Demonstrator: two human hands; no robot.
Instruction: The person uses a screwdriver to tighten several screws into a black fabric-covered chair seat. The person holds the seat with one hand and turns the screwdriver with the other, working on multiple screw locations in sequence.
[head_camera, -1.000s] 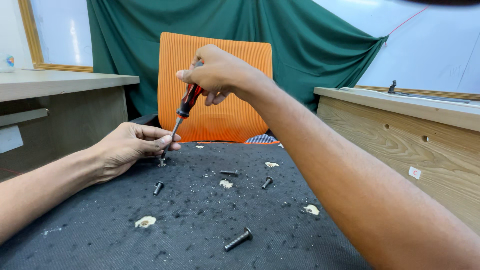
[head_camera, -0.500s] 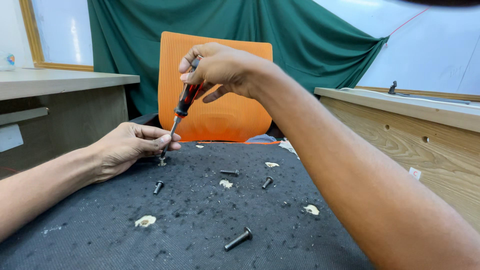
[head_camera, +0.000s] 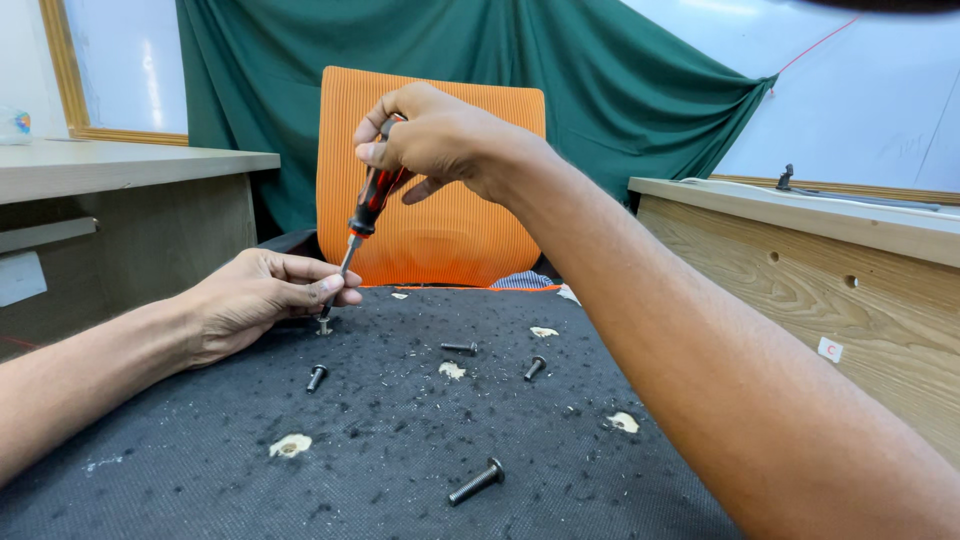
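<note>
The right hand (head_camera: 440, 140) is clenched around the top of a red-and-black-handled screwdriver with a thin steel shaft (head_camera: 366, 215), fingers wrapped over the handle's end. The tool's long axis runs steeply down and slightly to the left, from the raised right hand to the small upright silver screw (head_camera: 324, 325) that stands on the dark, gritty felt-like mat (head_camera: 400, 450). The shaft's tip disappears among the left fingertips, so whether it sits in the screw head cannot be told. The left hand (head_camera: 255, 300) lies low on the mat, its thumb and forefinger pinched around the shaft just above the screw (the other fingers curl loosely beside), and it is much the nearer hand to the screw; the right hand hangs well above it.

Loose black bolts are scattered over the mat: one short bolt (head_camera: 316, 377) near the left wrist, two more (head_camera: 460, 348) (head_camera: 535, 367) toward the middle, and a longer one (head_camera: 476, 483) closest to the camera. Pale crumbs of foam or wood (head_camera: 290, 445) lie among them.

Behind the mat stands an orange ribbed chair back (head_camera: 470, 240) before a dark green curtain (head_camera: 600, 80), with wooden desks (head_camera: 800, 260) to either side.
</note>
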